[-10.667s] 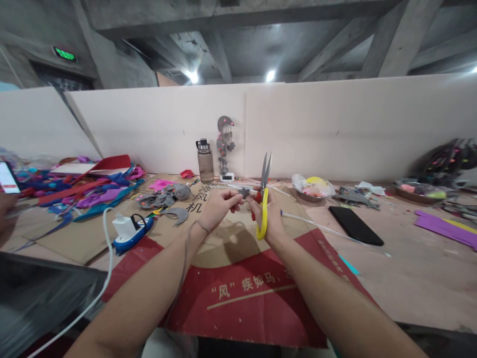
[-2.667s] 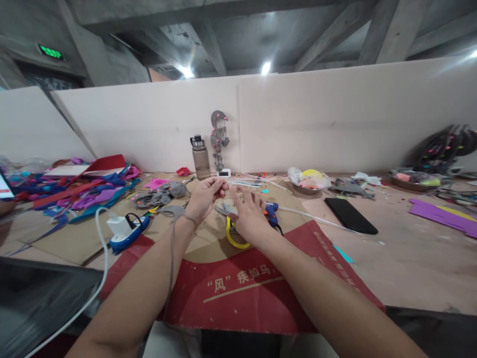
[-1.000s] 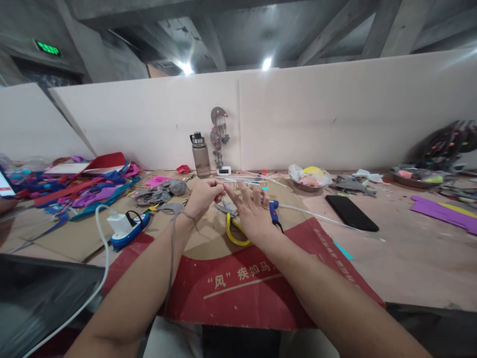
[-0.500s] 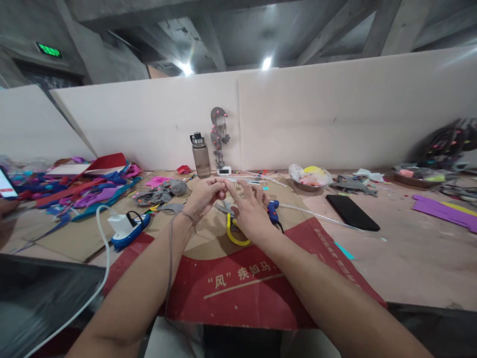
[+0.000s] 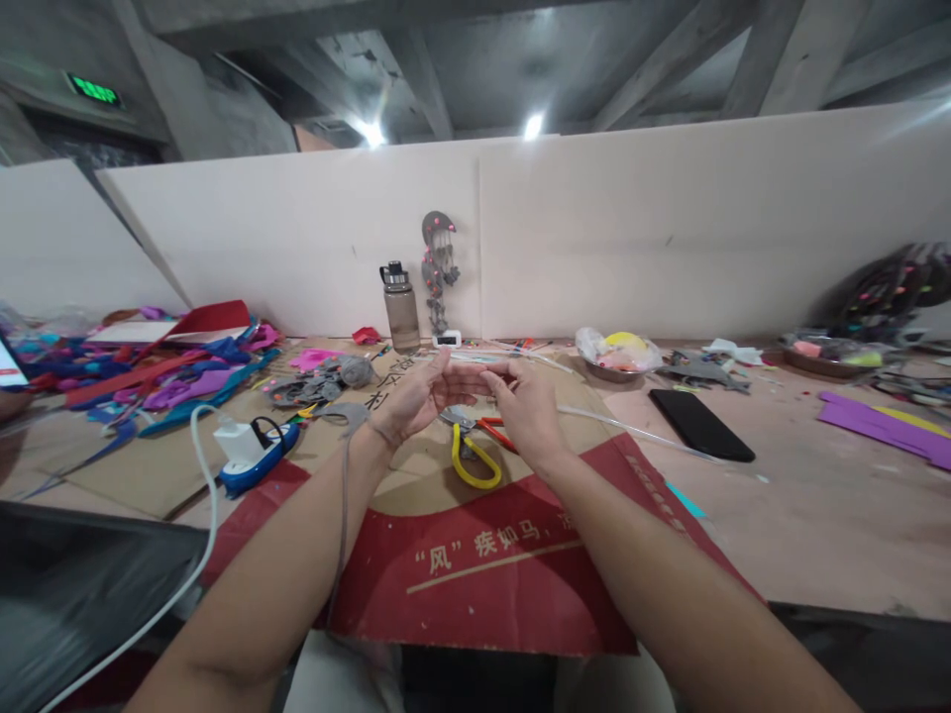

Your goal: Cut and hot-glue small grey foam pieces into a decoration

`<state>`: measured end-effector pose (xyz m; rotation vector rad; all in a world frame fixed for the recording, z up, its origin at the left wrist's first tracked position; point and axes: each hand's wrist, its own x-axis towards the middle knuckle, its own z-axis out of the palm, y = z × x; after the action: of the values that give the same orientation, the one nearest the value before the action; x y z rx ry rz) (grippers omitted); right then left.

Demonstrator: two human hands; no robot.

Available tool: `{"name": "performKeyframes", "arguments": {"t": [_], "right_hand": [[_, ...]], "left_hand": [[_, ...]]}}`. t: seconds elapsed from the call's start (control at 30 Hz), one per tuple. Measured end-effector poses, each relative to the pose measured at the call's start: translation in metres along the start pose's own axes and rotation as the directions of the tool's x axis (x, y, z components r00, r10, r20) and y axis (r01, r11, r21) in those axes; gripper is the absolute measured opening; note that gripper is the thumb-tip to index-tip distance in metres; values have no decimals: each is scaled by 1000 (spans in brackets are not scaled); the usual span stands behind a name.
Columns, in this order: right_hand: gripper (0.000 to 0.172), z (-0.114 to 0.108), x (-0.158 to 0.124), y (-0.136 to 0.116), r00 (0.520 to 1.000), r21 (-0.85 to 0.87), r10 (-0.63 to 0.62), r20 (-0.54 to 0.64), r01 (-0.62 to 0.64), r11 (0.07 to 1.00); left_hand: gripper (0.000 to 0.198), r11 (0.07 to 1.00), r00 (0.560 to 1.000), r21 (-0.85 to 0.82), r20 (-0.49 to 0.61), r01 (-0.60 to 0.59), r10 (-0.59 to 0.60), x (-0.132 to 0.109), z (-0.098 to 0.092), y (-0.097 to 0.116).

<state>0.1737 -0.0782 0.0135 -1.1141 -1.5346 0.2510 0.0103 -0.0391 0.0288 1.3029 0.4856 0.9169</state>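
Observation:
My left hand (image 5: 416, 398) is held above the cardboard with its palm turned up and its fingers stretched out toward the right. My right hand (image 5: 529, 408) faces it, fingers curled, its fingertips meeting the left fingertips in a pinch; what it pinches is too small to see. A thin grey strand (image 5: 343, 515) hangs from my left wrist down along the forearm. Yellow-and-red-handled scissors (image 5: 475, 452) lie on the cardboard just below and between both hands, untouched.
Red-and-brown cardboard (image 5: 482, 584) covers the table front. A water bottle (image 5: 397, 309) and grey hanging ornament (image 5: 440, 269) stand at the back wall. Grey foam pieces (image 5: 319, 384), a blue power strip (image 5: 253, 454), coloured foam scraps (image 5: 149, 364), a black phone (image 5: 698, 424) and a bowl (image 5: 620, 356) lie around.
My left hand has opened from a pinch and turned palm up. My right hand has curled its spread fingers and shifted right, uncovering the scissors' red handle.

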Motion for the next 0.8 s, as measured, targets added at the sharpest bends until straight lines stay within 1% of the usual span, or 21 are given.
{"name": "performKeyframes", "arguments": {"t": [0.07,0.13,0.17,0.2,0.23,0.27,0.3,0.33,0.37,0.4,0.43,0.5,0.53,0.57,0.6,0.63,0.7,0.73,0.8], "right_hand": [[20,-3,-1,-3,1000,-27,-16,-8,16,1000],[20,-8,-3,-9,998,-34,-49,-43,47,998],[22,-10,-4,-11,996,-8,-72,-48,71,997],[26,-12,-5,-14,994,44,-103,-24,104,994],[32,-14,-5,-17,988,115,-147,42,142,983],[40,-15,-6,-20,968,197,-208,143,178,964],[47,-15,-6,-23,927,275,-277,253,206,939],[52,-15,-6,-25,876,335,-340,343,224,915],[54,-14,-6,-26,837,368,-384,389,242,898],[50,-13,-6,-26,832,365,-400,385,260,894],[41,-12,-5,-26,858,327,-388,337,280,903],[21,-9,-3,-22,929,196,-322,184,286,938],[20,-8,-1,-19,950,129,-289,120,273,953],[25,-7,0,-16,961,74,-264,77,259,963],[28,-6,1,-13,967,37,-248,55,246,969],[25,-6,2,-11,970,17,-239,54,238,971],[14,-6,2,-8,974,21,-220,59,219,975],[10,-6,2,-7,977,45,-204,54,202,978],[10,-8,1,-10,988,159,-150,41,142,977]], "left_hand": [[63,1000,999,-9,-31,25,-25,0,-1,0],[67,1000,996,-22,-90,21,-23,2,-4,-1],[69,1000,993,-25,-115,9,-12,2,-6,-1],[71,1000,991,-24,-131,-6,3,3,-8,-1],[74,1000,991,-21,-136,-19,16,4,-9,-1],[78,999,991,-17,-130,-28,26,4,-9,-1],[81,999,993,-14,-115,-31,29,4,-9,-2],[85,1000,995,-12,-96,-28,27,3,-8,-2],[88,1000,997,-10,-76,-21,21,3,-7,-3],[90,1000,998,-7,-54,-11,11,2,-6,-3],[92,1000,999,-2,-32,-1,1,1,-4,-4],[95,1000,1000,16,20,10,-10,-1,0,-5],[95,999,999,31,52,11,-13,-2,2,-6],[95,999,996,49,84,8,-12,-2,4,-6],[95,998,993,68,114,2,-10,-3,6,-7],[94,996,990,85,140,-4,-8,-3,8,-7],[92,994,984,106,179,-6,-14,-3,9,-8],[92,994,982,105,190,-2,-18,-3,8,-9],[95,997,981,79,192,11,-26,-2,4,-9]]}}
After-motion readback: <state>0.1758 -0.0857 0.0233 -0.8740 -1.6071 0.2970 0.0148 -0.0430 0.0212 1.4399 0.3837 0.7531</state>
